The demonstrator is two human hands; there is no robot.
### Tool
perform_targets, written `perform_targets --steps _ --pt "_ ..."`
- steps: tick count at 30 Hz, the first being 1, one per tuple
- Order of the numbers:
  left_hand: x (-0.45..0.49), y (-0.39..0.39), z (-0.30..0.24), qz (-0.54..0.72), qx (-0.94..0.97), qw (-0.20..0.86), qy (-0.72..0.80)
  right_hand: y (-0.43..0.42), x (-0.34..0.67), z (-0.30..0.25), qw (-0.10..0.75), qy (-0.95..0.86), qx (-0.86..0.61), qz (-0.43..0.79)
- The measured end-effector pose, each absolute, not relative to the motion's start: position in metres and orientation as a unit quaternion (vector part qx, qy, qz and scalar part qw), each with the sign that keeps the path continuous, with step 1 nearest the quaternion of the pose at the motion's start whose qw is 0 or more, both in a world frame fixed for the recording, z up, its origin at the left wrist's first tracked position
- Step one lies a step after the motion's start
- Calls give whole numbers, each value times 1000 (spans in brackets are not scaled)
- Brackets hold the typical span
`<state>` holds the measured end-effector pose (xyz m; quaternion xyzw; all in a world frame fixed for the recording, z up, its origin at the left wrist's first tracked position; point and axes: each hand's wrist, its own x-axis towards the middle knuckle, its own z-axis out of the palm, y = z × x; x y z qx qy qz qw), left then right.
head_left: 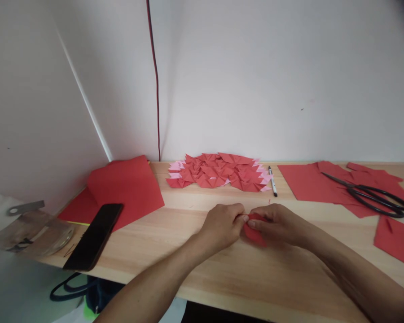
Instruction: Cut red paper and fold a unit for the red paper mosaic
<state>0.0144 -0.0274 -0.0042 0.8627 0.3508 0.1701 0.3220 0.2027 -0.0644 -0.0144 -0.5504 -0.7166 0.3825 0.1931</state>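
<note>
My left hand and my right hand meet at the middle of the wooden table. Both pinch a small red paper piece that lies on the tabletop between them. The fingers of each hand are closed on the paper, and most of it is hidden under them. Just behind the hands lies a heap of folded red and pink paper shapes.
A black phone lies on red paper sheets at the left. A pen sits right of the heap. Black scissors rest on red paper offcuts at the right. A glass dish stands at the far left edge.
</note>
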Motion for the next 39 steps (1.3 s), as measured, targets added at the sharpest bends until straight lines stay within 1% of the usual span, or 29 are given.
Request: perform_targets --steps 4,11,16,21,23,26,31,34,35,37,39 --pt "12 -26 -3 160 856 355 341 -64 204 -16 204 -716 -544 386" --pt "14 -28 -2 216 844 355 339 -63 205 -15 214 -699 -553 400" --pt "13 -26 -5 189 842 389 322 -63 206 -17 214 -709 -548 388" --pt "14 -28 -5 200 855 334 342 -63 206 -15 206 -715 -547 384" --pt "14 -28 -4 204 854 331 345 -63 206 -14 207 -714 -553 375" --pt "14 -26 -2 186 844 382 327 -63 205 -15 208 -710 -563 367" --pt "10 -23 -1 152 798 478 335 -64 206 -15 212 -705 -553 390" --pt "7 -22 -2 99 769 560 292 -66 206 -11 200 -710 -544 401" --pt "6 -22 -2 88 766 572 279 -66 206 -10 193 -709 -544 405" --pt "6 -22 0 95 779 554 279 -66 207 -10 185 -704 -548 412" --pt "7 -22 2 124 797 508 302 -64 208 -10 196 -699 -544 420"
